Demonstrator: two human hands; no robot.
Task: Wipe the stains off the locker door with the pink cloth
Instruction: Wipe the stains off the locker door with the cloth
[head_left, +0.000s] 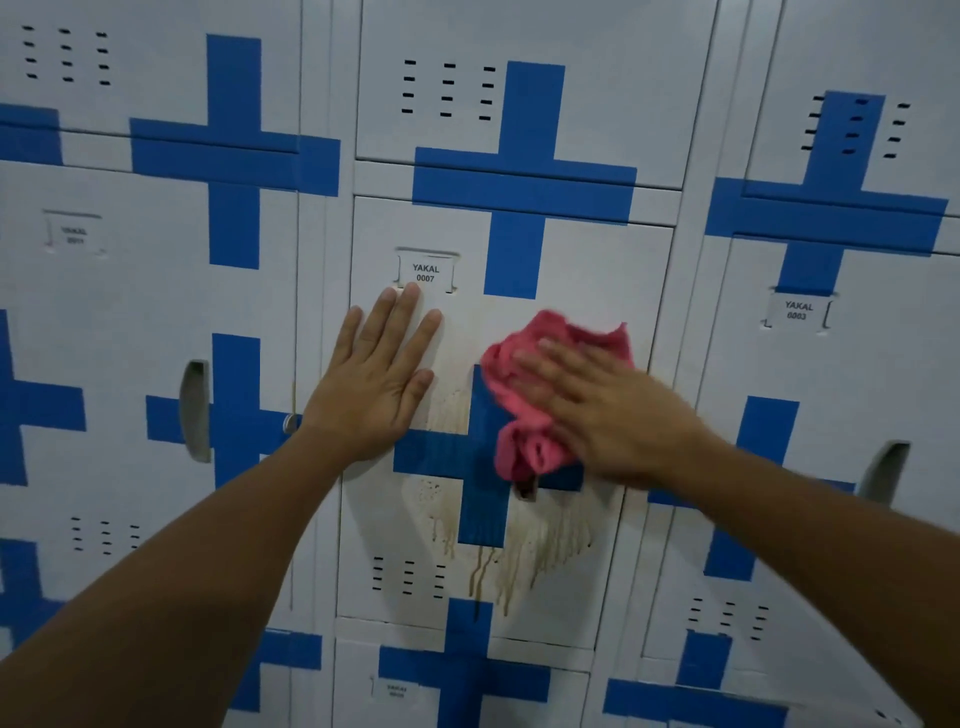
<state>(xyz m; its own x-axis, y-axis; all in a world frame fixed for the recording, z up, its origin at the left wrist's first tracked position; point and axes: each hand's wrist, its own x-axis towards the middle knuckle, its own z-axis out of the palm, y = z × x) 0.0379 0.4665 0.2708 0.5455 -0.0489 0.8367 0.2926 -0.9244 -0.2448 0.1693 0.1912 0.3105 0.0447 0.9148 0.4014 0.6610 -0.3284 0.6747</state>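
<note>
- The left hand (376, 379) is laid flat on the door (582, 270), fingers spread and holding nothing, just below the label (426, 273) marked YAKAL 0007; the door is judged to be braced by it.
- Brown stains (540, 551) are seen between the hands and, more heavily, in drips below the blue cross (483, 499) towards the vents (409, 574).
- The cloth (524, 410) is bunched against the door's middle, over the cross, under the right hand.
- The right hand (602, 410) is pressed open-palmed on the cloth, fingers extended rather than pinched; the hand is blurred.
- The cloth is judged soft, light and limp; it is best held by a flat palm over the bunched middle, so that loose edges are not dragged.
- The door looks like smooth painted metal, probably slippery when wet.
- Matching grey lockers with blue crosses are seen all round, in dim light.
</note>
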